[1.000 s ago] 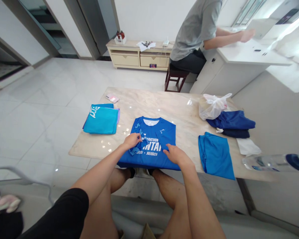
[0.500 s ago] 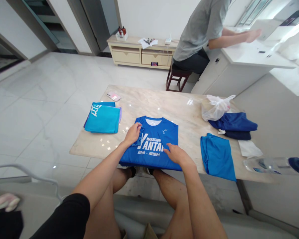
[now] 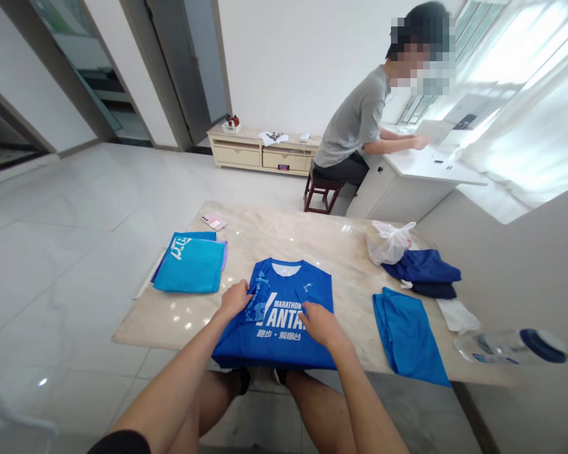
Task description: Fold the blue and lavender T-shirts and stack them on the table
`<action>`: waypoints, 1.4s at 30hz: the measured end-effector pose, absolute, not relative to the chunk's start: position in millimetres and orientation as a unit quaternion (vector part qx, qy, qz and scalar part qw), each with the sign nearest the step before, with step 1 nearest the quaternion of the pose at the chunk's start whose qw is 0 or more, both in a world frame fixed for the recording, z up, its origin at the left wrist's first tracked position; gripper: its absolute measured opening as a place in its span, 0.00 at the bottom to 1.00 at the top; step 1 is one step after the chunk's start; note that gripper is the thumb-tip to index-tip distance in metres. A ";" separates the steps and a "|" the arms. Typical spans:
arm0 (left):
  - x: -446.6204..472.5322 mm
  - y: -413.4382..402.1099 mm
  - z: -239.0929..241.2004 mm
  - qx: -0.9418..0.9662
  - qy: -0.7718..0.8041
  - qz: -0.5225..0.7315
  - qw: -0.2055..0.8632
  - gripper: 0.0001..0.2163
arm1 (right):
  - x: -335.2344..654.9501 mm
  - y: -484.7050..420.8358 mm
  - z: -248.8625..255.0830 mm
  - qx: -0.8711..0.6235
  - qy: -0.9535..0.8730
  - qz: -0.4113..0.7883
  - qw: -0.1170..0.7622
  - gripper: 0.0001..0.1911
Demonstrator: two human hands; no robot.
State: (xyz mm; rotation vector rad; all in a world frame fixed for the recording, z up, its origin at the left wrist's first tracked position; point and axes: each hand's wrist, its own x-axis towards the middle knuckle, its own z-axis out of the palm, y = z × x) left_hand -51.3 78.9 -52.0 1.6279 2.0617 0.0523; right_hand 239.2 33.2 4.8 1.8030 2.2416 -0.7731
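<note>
Blue marathon T-shirt lies flat on the marble table directly before me, between my hands. My left hand sits open, fingers pressing the patterned fold on the chest; my right hand rests open on the lower front, neither one pinching. Flat palms work best here, with no dragging, so the cloth stays unbunched. Beyond my right hand lies folded blue cloth; past my left, a turquoise towel.
</note>
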 end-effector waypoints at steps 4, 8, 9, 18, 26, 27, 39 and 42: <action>-55.0 78.5 -55.1 0.584 0.767 0.017 0.263 0.04 | 190.1 44.6 3.2 0.606 0.753 -0.253 0.047 0.20; -59.5 71.9 -53.8 0.584 0.766 0.042 0.264 0.05 | 138.9 49.6 -13.2 0.652 0.708 -0.271 -0.003 0.21; -61.1 70.0 -53.4 0.585 0.765 0.047 0.265 0.05 | 129.6 50.2 -18.8 0.668 0.690 -0.278 -0.008 0.21; -71.2 59.5 -50.2 0.595 0.746 0.071 0.292 0.08 | 100.7 47.9 -50.8 0.705 0.651 -0.281 -0.023 0.20; -72.4 55.2 -46.0 0.603 0.737 0.067 0.298 0.08 | 78.4 51.8 -45.5 0.678 0.688 -0.257 0.030 0.14; -72.5 54.5 -45.9 0.605 0.735 0.066 0.297 0.08 | 76.5 52.2 -44.1 0.681 0.687 -0.252 0.039 0.14; -75.1 54.1 -45.0 0.601 0.736 0.074 0.302 0.09 | 71.1 58.5 -40.2 0.689 0.668 -0.273 0.063 0.11; -70.7 52.6 -46.5 0.603 0.739 0.062 0.295 0.09 | 74.9 59.6 -39.4 0.692 0.666 -0.277 0.041 0.11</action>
